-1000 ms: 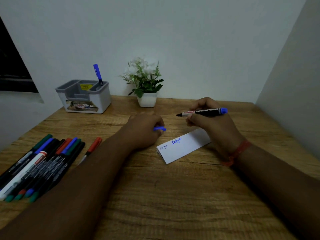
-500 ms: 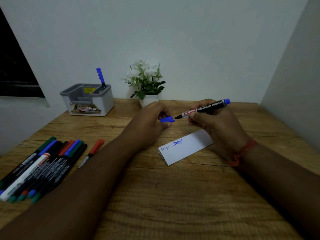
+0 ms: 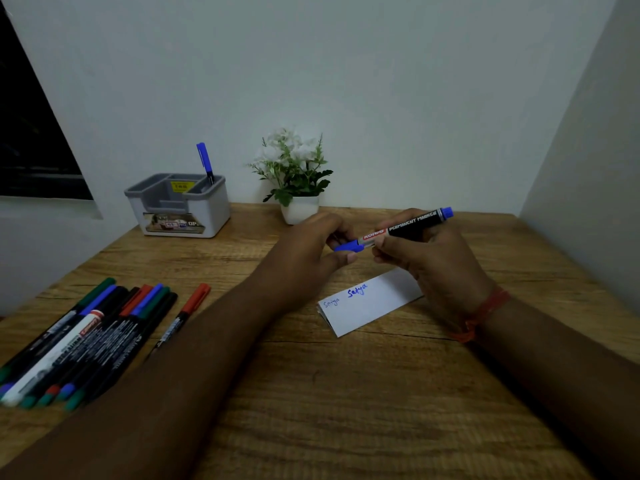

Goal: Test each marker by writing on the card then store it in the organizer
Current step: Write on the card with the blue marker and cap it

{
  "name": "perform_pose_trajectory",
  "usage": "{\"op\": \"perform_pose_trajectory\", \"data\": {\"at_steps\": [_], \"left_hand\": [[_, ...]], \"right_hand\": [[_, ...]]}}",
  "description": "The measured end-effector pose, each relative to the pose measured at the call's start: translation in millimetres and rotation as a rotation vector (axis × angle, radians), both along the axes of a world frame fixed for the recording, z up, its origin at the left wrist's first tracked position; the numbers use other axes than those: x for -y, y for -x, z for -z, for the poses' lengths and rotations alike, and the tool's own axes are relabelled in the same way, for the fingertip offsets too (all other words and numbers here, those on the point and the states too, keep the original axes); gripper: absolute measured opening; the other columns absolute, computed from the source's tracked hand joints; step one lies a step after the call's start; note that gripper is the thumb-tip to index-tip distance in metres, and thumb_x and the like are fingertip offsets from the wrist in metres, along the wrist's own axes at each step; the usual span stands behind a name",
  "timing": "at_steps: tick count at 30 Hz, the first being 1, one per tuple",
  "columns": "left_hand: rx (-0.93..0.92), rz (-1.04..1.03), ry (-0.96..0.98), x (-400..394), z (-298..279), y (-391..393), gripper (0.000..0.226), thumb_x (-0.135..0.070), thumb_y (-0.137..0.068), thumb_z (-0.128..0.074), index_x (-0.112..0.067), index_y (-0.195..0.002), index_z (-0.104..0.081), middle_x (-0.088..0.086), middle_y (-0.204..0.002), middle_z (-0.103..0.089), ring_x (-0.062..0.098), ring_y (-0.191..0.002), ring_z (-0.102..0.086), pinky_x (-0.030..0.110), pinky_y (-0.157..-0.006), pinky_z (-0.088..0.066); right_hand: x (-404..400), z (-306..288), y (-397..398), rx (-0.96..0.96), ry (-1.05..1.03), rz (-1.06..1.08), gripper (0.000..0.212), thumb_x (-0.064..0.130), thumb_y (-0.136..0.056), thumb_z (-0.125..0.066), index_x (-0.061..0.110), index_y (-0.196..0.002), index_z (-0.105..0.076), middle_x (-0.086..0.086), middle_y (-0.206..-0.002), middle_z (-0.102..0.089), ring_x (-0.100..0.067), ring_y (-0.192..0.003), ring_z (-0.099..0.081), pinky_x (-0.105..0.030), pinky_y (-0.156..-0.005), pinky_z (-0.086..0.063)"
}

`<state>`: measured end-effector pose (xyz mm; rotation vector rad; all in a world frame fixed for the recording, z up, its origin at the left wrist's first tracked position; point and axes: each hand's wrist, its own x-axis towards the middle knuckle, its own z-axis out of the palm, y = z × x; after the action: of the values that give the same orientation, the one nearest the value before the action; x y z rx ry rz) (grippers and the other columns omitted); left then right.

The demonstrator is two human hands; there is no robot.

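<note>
The wooden table [image 3: 311, 410] lay bare in front of the folded white card [image 3: 370, 303]; walls closed it behind and to the right. Left of the card lay a bundle of capped markers [image 3: 86, 337]; behind-left stood the grey-and-white organizer [image 3: 180, 209] holding one blue pen [image 3: 205, 162], and behind it a small potted plant [image 3: 296, 181]. Above the card's far edge, the right hand [image 3: 429, 258] gripped the black permanent marker [image 3: 405, 227], while the left hand [image 3: 311, 251] pinched its blue cap [image 3: 348, 247] at the tip.
</note>
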<state>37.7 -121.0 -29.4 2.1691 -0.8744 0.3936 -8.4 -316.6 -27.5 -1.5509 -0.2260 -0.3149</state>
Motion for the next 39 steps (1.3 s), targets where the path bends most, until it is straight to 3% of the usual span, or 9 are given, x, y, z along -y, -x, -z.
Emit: {"op": "perform_pose_trajectory", "data": {"at_steps": [4, 8, 17, 22, 25, 27, 32, 35, 39], "left_hand": [[-0.095, 0.002, 0.108, 1.1, -3.9, 3.7, 0.019, -0.018, -0.086, -0.074, -0.031, -0.096, -0.064, -0.010, -0.097, -0.065, 0.007, -0.088, -0.061, 0.030, -0.081, -0.053], [-0.202, -0.014, 0.178, 2.8, -10.6, 8.6, 0.014, -0.016, -0.089, -0.071, -0.028, -0.093, -0.066, -0.011, -0.085, -0.066, 0.013, -0.083, -0.064, 0.027, -0.077, -0.053], [-0.330, 0.018, 0.211, 2.8, -8.7, 11.0, 0.009, -0.014, -0.091, -0.069, -0.021, -0.095, -0.066, -0.012, -0.079, -0.063, 0.000, -0.069, -0.057, 0.015, -0.064, -0.048], [-0.184, -0.054, 0.057, -2.0, -14.6, 7.3, 0.027, -0.032, -0.093, -0.066, -0.023, -0.118, -0.061, -0.011, -0.115, -0.061, -0.001, -0.104, -0.057, 0.017, -0.084, -0.046], [-0.034, -0.174, -0.228, -12.5, -21.3, -0.9, 0.060, -0.061, -0.093, -0.050, -0.031, -0.144, -0.040, -0.006, -0.152, -0.038, 0.018, -0.139, -0.036, 0.051, -0.113, -0.032], [-0.011, -0.269, -0.430, -21.9, -28.2, -4.5, 0.073, -0.069, -0.093, -0.036, -0.034, -0.155, -0.018, -0.005, -0.165, -0.012, 0.025, -0.152, -0.010, 0.063, -0.117, -0.013], [0.042, -0.428, -0.722, -67.8, -37.3, -13.3, 0.080, -0.074, -0.092, -0.018, -0.036, -0.156, 0.011, -0.004, -0.164, 0.021, 0.032, -0.148, 0.025, 0.064, -0.116, 0.007], [0.000, -0.481, -0.764, -106.5, -35.5, -19.4, 0.083, -0.077, -0.087, -0.010, -0.038, -0.155, 0.015, -0.005, -0.161, 0.028, 0.031, -0.146, 0.030, 0.066, -0.114, 0.011], [-0.016, -0.522, -0.751, -150.2, -27.7, -25.6, 0.092, -0.085, -0.074, 0.002, -0.040, -0.152, 0.019, -0.007, -0.160, 0.030, 0.030, -0.145, 0.032, 0.066, -0.114, 0.013]], "right_hand": [[-0.7, -1.2, -3.1, -0.019, -0.112, -0.047, 0.008, -0.005, -0.088, -0.068, 0.002, -0.092, -0.069, -0.024, -0.090, -0.072, -0.023, -0.078, -0.071, -0.031, -0.074, -0.060], [-0.8, -1.6, -6.1, -0.065, -0.178, -0.096, 0.004, -0.006, -0.091, -0.064, -0.002, -0.091, -0.066, -0.013, -0.079, -0.072, -0.019, -0.074, -0.071, -0.028, -0.069, -0.059], [-1.9, -0.8, -4.2, -0.080, -0.121, -0.082, 0.008, -0.003, -0.092, -0.066, -0.005, -0.100, -0.067, -0.018, -0.089, -0.072, -0.021, -0.079, -0.072, -0.030, -0.076, -0.062], [-4.6, -10.2, -2.5, -0.086, 0.015, -0.028, 0.017, 0.017, -0.100, -0.061, 0.004, -0.109, -0.064, -0.012, -0.106, -0.072, -0.021, -0.098, -0.074, -0.035, -0.083, -0.061], [-11.7, -14.0, -1.8, -0.135, -0.062, -0.076, 0.018, 0.021, -0.104, -0.053, 0.008, -0.115, -0.055, -0.017, -0.111, -0.071, -0.033, -0.101, -0.074, -0.049, -0.088, -0.059], [-21.6, -16.2, -2.6, -0.154, -0.032, -0.092, 0.018, 0.022, -0.105, -0.051, 0.009, -0.116, -0.051, -0.016, -0.105, -0.070, -0.036, -0.092, -0.075, -0.054, -0.087, -0.059], [-56.3, -27.9, -11.2, -0.197, 0.150, -0.107, 0.018, 0.024, -0.105, -0.051, 0.014, -0.119, -0.050, -0.016, -0.103, -0.060, -0.043, -0.097, -0.072, -0.053, -0.076, -0.063], [-80.7, -36.7, -22.9, -0.212, 0.342, -0.120, 0.023, 0.024, -0.103, -0.056, 0.015, -0.124, -0.053, -0.016, -0.109, -0.061, -0.038, -0.096, -0.073, -0.054, -0.077, -0.063], [-117.2, -47.8, -44.1, -0.144, 0.507, -0.076, 0.020, 0.016, -0.096, -0.067, 0.007, -0.112, -0.060, -0.011, -0.087, -0.063, -0.036, -0.082, -0.074, -0.054, -0.076, -0.062]]}}
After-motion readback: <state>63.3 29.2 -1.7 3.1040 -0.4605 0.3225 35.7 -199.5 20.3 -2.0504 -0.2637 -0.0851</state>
